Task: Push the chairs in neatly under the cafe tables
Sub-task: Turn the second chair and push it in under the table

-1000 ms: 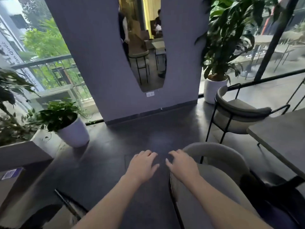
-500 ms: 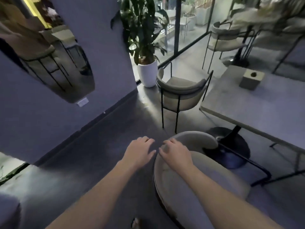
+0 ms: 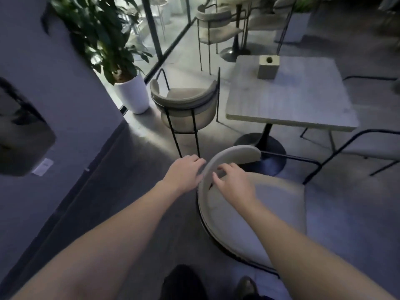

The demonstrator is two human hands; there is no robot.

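A beige cushioned chair with a curved backrest and black metal frame stands right in front of me, pulled out from the square grey cafe table. My left hand lies against the outer side of the backrest, fingers apart. On the inner side of the same backrest rests my right hand, its fingers curled over the rim. A second beige chair stands at the table's left side, a little away from it.
A white pot with a tall plant stands by the grey wall on the left. A small concrete block sits on the table. More chairs and a round table stand behind, and a black chair frame at right.
My view has swung right, from the wall and plants to the table. Both hands have come onto the near chair's backrest, one on each side of it.
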